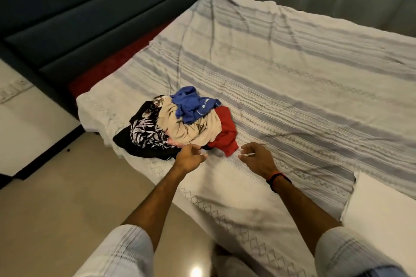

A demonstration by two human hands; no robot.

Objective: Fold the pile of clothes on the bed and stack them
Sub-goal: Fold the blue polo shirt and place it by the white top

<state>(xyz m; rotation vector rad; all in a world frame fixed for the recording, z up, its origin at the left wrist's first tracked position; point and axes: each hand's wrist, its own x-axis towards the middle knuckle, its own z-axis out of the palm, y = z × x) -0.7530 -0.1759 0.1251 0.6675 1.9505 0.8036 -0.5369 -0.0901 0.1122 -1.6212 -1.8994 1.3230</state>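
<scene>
A crumpled pile of clothes lies near the bed's front left corner. On top sits a blue garment, under it a beige one. A red garment spills to the right, and a black garment with a white leaf print spreads to the left. My left hand hovers just in front of the pile with loosely curled fingers and holds nothing. To its right, my right hand is also loosely curled and empty, close to the red garment's lower edge.
The bed is covered by a grey and white striped sheet. A dark padded headboard runs along the left. A white pillow or box sits at the bed's right front. Beige floor lies to the left, curtains behind.
</scene>
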